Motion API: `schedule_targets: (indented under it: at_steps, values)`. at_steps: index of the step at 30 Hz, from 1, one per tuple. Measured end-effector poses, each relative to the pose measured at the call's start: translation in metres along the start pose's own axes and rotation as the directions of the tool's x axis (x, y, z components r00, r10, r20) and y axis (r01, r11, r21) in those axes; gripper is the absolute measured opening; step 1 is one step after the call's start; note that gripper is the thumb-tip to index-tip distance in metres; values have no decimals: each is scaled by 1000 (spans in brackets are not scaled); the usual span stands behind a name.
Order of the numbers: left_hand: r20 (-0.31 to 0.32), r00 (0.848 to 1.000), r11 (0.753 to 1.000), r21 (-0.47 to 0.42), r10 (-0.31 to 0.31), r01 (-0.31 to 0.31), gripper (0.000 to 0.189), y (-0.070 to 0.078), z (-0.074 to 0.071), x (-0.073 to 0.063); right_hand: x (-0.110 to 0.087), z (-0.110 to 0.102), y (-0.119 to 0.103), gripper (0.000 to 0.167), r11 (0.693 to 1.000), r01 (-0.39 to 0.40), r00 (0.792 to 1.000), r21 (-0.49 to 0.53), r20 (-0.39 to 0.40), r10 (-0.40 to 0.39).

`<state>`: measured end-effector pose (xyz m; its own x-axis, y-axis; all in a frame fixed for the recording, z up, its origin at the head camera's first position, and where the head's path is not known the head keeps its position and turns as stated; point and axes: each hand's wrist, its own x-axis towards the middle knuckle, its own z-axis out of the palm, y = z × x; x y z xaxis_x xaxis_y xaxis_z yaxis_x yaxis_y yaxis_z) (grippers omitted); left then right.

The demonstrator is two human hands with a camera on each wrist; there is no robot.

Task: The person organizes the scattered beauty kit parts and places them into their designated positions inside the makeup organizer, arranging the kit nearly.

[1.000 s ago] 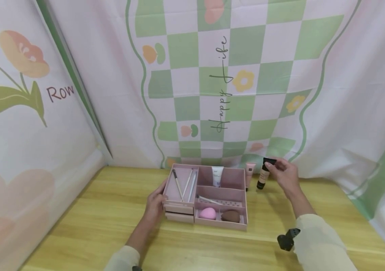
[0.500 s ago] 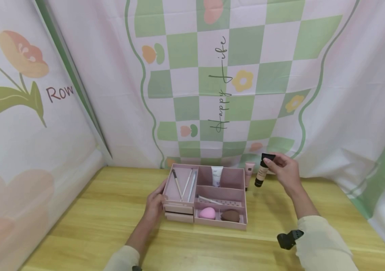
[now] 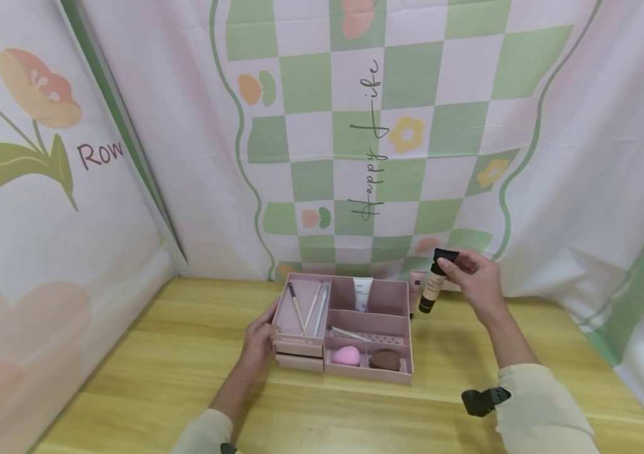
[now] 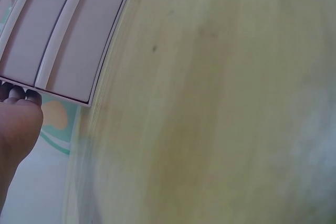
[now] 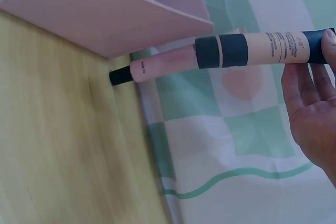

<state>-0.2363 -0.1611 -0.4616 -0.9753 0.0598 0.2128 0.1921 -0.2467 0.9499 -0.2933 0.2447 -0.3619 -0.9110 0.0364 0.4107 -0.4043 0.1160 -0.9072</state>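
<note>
In the head view, my right hand (image 3: pixel 477 280) pinches the black flat end of a beige foundation tube (image 3: pixel 434 289), thumb in front. The tube hangs tilted, black cap down, off the table at the organizer's right. Behind it a pink cosmetic tube (image 3: pixel 415 295) stands on its black cap beside the organizer; the right wrist view shows the foundation tube (image 5: pixel 278 48) overlapping that pink tube (image 5: pixel 165 64). My left hand (image 3: pixel 258 343) grips the left side of the pink makeup organizer (image 3: pixel 368 374), thumb at the front corner. In the left wrist view its fingers meet the side by the drawers (image 4: pixel 84 40).
Inside the organizer, a white tube (image 3: pixel 363 294) stands in the back compartment. Brushes (image 3: pixel 297 309) lie in the left tray. A pink sponge (image 3: pixel 346 356) and a brown sponge (image 3: pixel 384 360) sit in front. A patterned curtain (image 3: pixel 356 157) hangs behind the wooden table (image 3: pixel 146 378).
My right hand has lifted the foundation tube up and slightly left, so it now overlaps the pink tube. My left hand and the organizer stay in place.
</note>
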Motion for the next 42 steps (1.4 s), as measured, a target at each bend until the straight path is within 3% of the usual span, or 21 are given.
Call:
schedule_targets:
  at_steps: [12, 27, 35, 42]
  values:
    - [-3, 1000, 1000, -4, 0, 0, 74, 0, 0, 0, 0, 25, -13, 20, 995, 37, 998, 97, 55, -43]
    - [2, 1000, 1000, 1, -1, 1, 74, -1, -1, -1, 0, 64, 3, 12, 998, 58, 997, 17, 47, -59]
    - [5, 1000, 1000, -2, 2, -2, 73, 0, 0, -1, -2, 79, 12, 30, 999, 37, 999, -32, 33, -36]
    - [2, 1000, 1000, -7, 5, -5, 74, -2, 0, -1, -4, 85, 13, 33, 1000, 3, 1000, -15, 8, -3]
